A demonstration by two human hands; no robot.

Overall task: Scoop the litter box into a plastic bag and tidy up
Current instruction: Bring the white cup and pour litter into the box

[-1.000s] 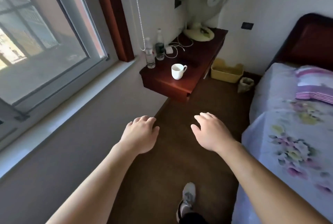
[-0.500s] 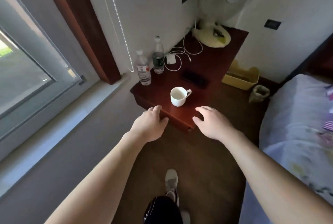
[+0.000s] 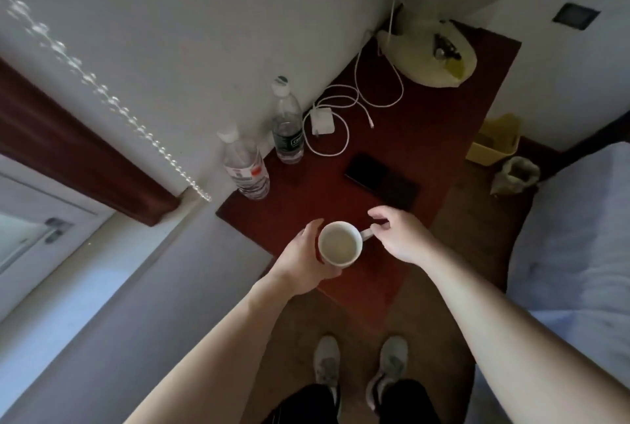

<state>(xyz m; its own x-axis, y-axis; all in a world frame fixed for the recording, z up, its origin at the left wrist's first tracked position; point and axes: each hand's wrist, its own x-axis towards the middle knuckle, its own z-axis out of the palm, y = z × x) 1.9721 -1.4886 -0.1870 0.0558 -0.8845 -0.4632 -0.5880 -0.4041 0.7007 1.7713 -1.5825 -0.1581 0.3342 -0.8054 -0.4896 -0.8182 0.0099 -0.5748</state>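
A yellow litter box (image 3: 494,146) sits on the floor beyond the red-brown side table (image 3: 402,158), against the far wall. Beside it stands a small open plastic bag (image 3: 516,176). A white mug (image 3: 341,243) rests near the table's front edge. My left hand (image 3: 306,255) cups the mug's left side. My right hand (image 3: 400,234) pinches the mug's handle with thumb and fingers. The inside of the litter box is mostly hidden by the table.
Two water bottles (image 3: 288,123) stand at the table's left edge by the wall. A white charger with cable (image 3: 324,120), a black phone (image 3: 381,180) and a fan base (image 3: 429,55) lie further back. A bed (image 3: 572,236) is on the right, a window (image 3: 30,236) on the left.
I have stepped up to the table and the view has tilted down. Both hands moved from open in the air onto the mug, left on its side, right on its handle.
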